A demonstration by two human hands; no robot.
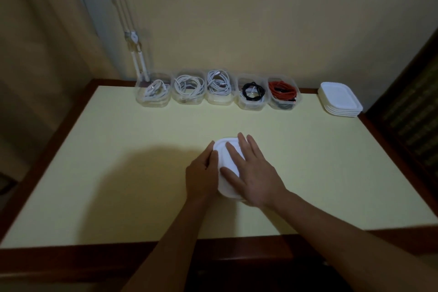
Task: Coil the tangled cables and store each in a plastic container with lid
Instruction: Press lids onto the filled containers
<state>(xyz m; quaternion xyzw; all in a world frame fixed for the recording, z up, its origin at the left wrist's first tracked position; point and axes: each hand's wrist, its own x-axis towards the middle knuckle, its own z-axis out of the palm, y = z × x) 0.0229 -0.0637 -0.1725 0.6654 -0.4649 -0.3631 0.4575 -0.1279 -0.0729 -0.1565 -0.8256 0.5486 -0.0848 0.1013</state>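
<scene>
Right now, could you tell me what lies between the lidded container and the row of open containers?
Only bare table beyond the lidded container, in the head view.

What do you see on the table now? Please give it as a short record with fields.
lidded container: front centre, under both hands
left hand: grips its left side
right hand: flat on its top
open containers: five in a row by the wall, coiled cables inside, mostly white, one black, one red
spare lids: white stack, right of the row
table: pale yellow top
</scene>
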